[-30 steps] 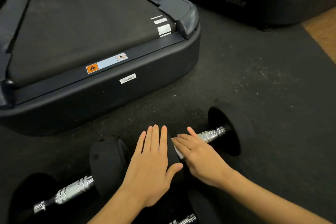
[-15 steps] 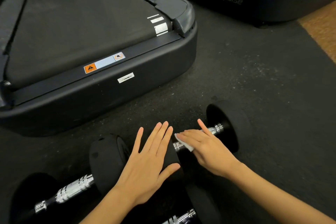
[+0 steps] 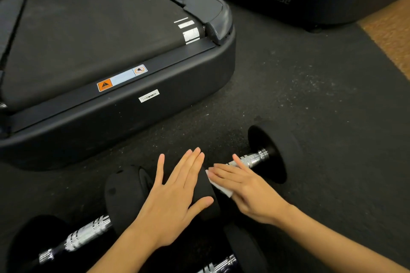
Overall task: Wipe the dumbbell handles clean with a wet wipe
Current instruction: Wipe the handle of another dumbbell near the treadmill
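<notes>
Your left hand [image 3: 175,197] flat, fingers straight, pressing on near weight [image 3: 205,193] of right dumbbell. Your right hand [image 3: 246,186] fingers extended, pressing wipe [image 3: 219,187] onto chrome handle [image 3: 255,158]. Far weight [image 3: 275,150] on floor [image 3: 310,99]. Second dumbbell [image 3: 86,232] near left; treadmill [image 3: 106,51] beyond.

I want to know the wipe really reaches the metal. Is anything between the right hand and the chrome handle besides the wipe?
Nothing visible. The right hand presses the white wipe onto the chrome handle; the left hand rests on the near weight head beside it.
</notes>
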The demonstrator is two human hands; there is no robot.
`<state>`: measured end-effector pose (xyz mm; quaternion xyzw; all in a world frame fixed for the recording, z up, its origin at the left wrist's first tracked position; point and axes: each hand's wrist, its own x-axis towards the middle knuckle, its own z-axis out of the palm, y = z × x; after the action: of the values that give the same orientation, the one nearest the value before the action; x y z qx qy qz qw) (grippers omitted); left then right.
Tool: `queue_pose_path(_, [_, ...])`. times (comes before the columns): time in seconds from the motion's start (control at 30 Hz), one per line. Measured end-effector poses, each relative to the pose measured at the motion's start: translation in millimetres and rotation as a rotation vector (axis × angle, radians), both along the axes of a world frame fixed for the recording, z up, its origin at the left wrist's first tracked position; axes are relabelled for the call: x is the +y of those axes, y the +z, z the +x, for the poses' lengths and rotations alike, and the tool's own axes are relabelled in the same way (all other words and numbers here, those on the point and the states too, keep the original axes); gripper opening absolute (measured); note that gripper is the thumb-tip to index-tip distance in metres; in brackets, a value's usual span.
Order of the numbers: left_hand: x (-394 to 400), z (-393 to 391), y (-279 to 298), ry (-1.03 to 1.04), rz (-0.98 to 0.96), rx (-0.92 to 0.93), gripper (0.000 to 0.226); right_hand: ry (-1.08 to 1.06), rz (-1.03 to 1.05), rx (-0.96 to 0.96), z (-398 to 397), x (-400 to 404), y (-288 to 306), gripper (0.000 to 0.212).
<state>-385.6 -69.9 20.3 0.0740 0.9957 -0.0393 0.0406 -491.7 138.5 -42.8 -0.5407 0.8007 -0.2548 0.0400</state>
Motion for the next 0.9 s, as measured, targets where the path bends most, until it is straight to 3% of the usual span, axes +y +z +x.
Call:
queue_pose_path(0.1, [1.9, 0.7, -0.9, 0.006, 0.006, 0.005, 0.078, -0.027, 0.005, 0.061, -8.4, 6.3, 1.2, 0.067])
queue_pose_path(0.6, [1.5, -1.1, 2.1, 0.028, -0.024, -0.013, 0.079, 0.037, -0.006, 0.002, -2.4, 5.6, -2.8, 0.069])
queue_pose_path(0.9, [2.3, -1.7, 0.9, 0.031, -0.014, -0.015, 0.079, -0.079, -0.036, 0.022, -6.6, -12.0, 3.0, 0.057])
